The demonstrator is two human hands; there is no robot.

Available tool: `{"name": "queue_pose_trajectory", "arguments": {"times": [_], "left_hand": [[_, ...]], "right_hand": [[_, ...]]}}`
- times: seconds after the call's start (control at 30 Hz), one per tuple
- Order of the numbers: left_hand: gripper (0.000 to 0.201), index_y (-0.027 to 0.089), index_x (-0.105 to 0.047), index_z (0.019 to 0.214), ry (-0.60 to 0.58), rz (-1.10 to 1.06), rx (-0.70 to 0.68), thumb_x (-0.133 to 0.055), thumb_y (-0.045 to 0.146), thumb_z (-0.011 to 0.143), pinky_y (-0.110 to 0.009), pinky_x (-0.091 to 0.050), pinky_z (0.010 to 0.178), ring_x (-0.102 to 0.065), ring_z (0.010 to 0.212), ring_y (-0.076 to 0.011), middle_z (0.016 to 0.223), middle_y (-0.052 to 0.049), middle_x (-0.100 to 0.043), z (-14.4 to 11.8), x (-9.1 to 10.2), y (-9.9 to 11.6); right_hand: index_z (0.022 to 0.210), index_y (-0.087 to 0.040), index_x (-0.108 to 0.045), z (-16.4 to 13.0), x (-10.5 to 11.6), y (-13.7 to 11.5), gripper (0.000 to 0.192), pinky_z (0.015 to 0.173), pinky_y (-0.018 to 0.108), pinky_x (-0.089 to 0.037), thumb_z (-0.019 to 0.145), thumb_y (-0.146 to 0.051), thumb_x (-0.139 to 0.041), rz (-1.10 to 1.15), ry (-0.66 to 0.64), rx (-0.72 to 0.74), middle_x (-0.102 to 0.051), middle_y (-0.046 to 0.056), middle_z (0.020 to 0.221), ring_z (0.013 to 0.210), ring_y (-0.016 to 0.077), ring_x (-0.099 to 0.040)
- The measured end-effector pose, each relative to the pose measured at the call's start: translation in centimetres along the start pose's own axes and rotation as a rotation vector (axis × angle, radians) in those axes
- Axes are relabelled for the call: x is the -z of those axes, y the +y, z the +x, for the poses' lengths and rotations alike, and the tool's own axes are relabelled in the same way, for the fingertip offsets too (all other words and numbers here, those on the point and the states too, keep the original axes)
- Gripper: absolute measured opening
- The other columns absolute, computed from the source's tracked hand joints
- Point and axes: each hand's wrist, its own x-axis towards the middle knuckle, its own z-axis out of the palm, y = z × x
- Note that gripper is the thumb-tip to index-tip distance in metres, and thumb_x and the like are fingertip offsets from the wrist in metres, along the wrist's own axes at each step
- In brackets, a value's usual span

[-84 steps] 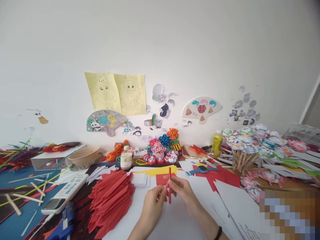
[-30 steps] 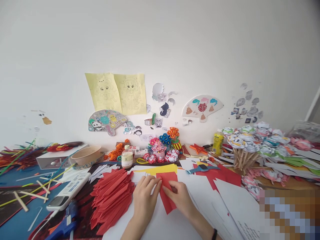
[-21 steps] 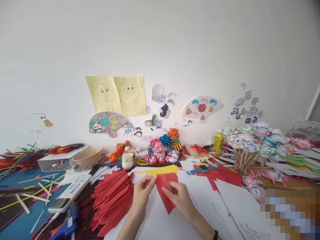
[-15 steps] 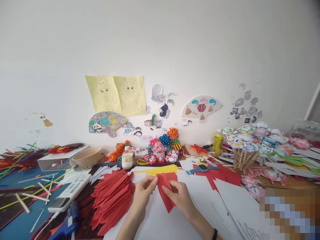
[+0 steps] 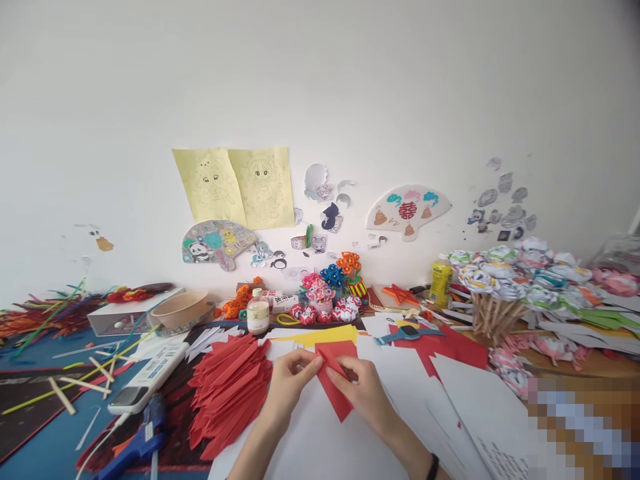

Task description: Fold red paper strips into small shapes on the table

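Centrally, low over the desk [image 5: 320, 453], both hands are brought together from the bottom edge, forearms angled inward. The left hand [image 5: 289, 385] is held with its palm turned down and its fingers [image 5: 306, 361] narrowed into a pinch on the upper left edge of the red paper [image 5: 336, 393]. The right hand [image 5: 364, 392] is laid over the paper's right side, its fingers curled and closed on the paper near the top, where a small fold or flap is gripped; a dark band is worn at that wrist. The paper is held just above, or resting on, white sheets; which cannot be told. Its long axis is run from the far end by the fingertips down toward the person, slightly to the right, and a tapered point is directed at the near edge of the desk. Just left of the left hand a pile of red strips [image 5: 227, 390] is spread out, pointed ends fanned. Beyond the hands a yellow sheet [image 5: 325, 335] is lain flat, and farther left a glue gun [image 5: 135, 443] is seen.
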Motion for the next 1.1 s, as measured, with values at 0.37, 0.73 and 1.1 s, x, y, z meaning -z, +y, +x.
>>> {"name": "queue_pose_trajectory", "arguments": {"times": [0.37,0.73,1.1], "left_hand": [[0.031,0.014,-0.07,0.073,-0.024,-0.015,0.043,-0.072,0.045,0.069,-0.024,-0.041,0.061,-0.057,0.067,-0.0154,0.074,-0.005,-0.069,-0.2,0.2,0.4],[0.032,0.014,-0.069,0.067,-0.051,0.009,0.072,-0.076,0.045,0.062,-0.023,-0.037,0.055,-0.053,0.058,-0.0143,0.065,-0.003,-0.066,-0.4,-0.1,0.6],[0.031,0.015,-0.07,0.073,-0.078,0.08,0.007,-0.066,0.045,0.075,-0.022,-0.037,0.058,-0.052,0.063,-0.0139,0.069,-0.003,-0.066,-0.5,0.1,1.0]], "right_hand": [[0.055,-0.019,-0.034,0.4,0.1,0.5,0.043,0.047,0.024,-0.018,0.081,-0.046,-0.056,0.079,-0.062,-0.09,-0.028,-0.005,0.056,0.053,0.0089,-0.026],[0.057,-0.021,-0.023,0.3,0.3,0.0,0.049,0.047,0.024,-0.015,0.079,-0.048,-0.057,0.066,-0.075,-0.111,-0.02,-0.007,0.057,0.054,0.0083,-0.022],[0.057,-0.021,-0.024,0.4,0.5,0.1,0.043,0.048,0.024,-0.016,0.081,-0.037,-0.056,0.033,-0.112,-0.08,-0.02,-0.006,0.058,0.055,0.0086,-0.022]]}}
